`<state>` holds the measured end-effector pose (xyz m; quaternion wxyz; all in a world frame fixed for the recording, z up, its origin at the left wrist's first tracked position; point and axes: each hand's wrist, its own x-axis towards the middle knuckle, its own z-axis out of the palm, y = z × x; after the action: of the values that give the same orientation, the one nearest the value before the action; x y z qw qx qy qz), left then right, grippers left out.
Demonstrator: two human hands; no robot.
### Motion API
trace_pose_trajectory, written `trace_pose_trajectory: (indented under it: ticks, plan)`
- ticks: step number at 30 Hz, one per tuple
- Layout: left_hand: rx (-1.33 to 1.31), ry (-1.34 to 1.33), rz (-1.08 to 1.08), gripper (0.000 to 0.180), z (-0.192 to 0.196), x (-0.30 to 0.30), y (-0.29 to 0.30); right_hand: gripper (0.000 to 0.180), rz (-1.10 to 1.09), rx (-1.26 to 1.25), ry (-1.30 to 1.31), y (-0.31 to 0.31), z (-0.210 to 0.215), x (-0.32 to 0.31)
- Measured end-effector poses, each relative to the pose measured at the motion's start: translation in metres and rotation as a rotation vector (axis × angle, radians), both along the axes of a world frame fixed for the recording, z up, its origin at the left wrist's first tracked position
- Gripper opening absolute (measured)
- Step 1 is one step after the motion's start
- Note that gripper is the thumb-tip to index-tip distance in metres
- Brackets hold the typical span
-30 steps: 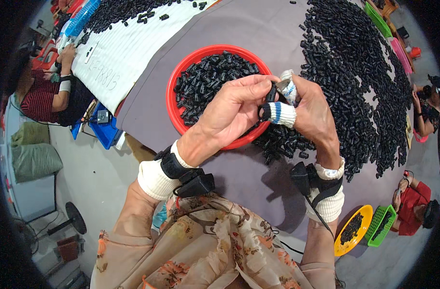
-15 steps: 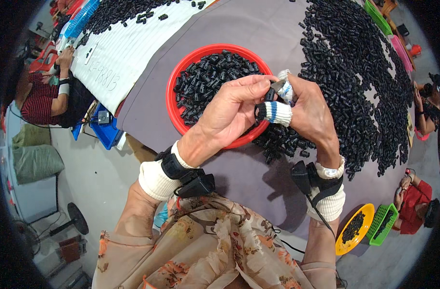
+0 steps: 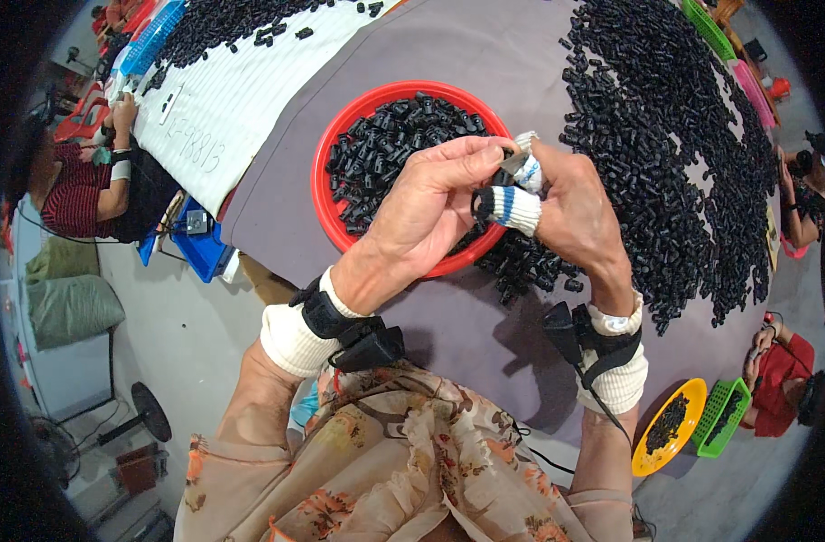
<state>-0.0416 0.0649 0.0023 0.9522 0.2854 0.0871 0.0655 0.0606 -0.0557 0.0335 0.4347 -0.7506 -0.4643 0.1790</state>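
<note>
Above the right side of a red plastic bowl point(image 3: 319, 185), my two hands meet. My left hand point(image 3: 417, 203) pinches a small black plastic part point(image 3: 503, 177) between thumb and fingertips; most of the part is hidden. White knit covers with blue stripes wrap the thumb and a finger of my right hand point(image 3: 582, 203). Those fingers are closed on a small metal blade point(image 3: 516, 163), held against the black part. Many similar black plastic parts point(image 3: 390, 149) fill the bowl below. Both wrists wear white knit cuffs with black straps.
A wide spread of black parts point(image 3: 665, 163) covers the grey tabletop point(image 3: 295, 208) at right. More parts lie on a white sheet point(image 3: 241, 108) at far left. A yellow bowl point(image 3: 645, 459) and a green basket point(image 3: 736, 397) stand lower right. Other people sit around the tables.
My right hand has turned slightly and its covered thumb has shifted a little to the left, the blade moving with it. My left hand stays almost in place, still pinching the part.
</note>
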Motion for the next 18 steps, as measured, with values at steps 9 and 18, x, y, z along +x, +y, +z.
trace_pose_trajectory:
  ticks: [9, 18]
  plan:
    - [-0.078, -0.063, -0.055, 0.025, -0.0001, 0.0010, 0.0009, 0.026, 0.048, -0.001, 0.188, -0.0068, -0.0033, 0.0073]
    - [-0.067, 0.009, -0.009, 0.021, 0.0053, 0.0007, -0.0045, 0.028, 0.026, -0.018, 0.186, -0.0047, 0.0025, 0.0061]
